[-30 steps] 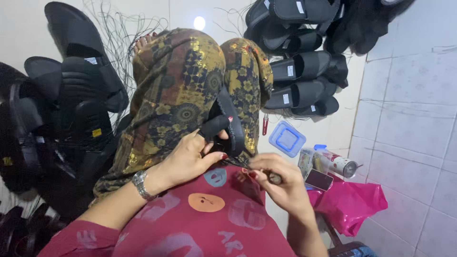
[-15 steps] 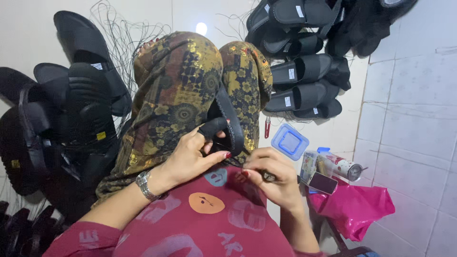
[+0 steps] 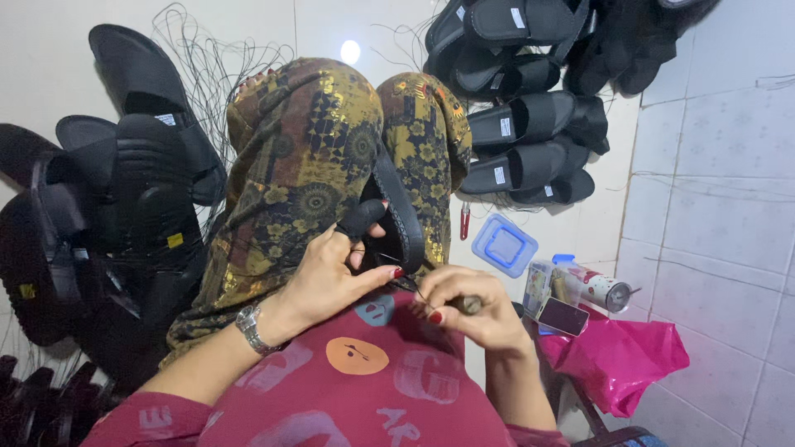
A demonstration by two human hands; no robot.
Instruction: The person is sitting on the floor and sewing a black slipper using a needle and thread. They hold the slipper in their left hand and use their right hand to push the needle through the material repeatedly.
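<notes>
While the left hand (image 3: 327,277) grips a black rubbery sandal (image 3: 396,217), the right hand (image 3: 472,310) pinches a thin awl (image 3: 451,303).

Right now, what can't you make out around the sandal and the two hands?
- Head view: the tool's tip at the black sandal is too thin to see; the right hand wraps its handle.
- The sandal's underside is hidden by the left hand and patterned fabric.
- Thread near the hands: too fine to follow.
- Black pile of sandals on the left: cut by the frame edge.
</notes>
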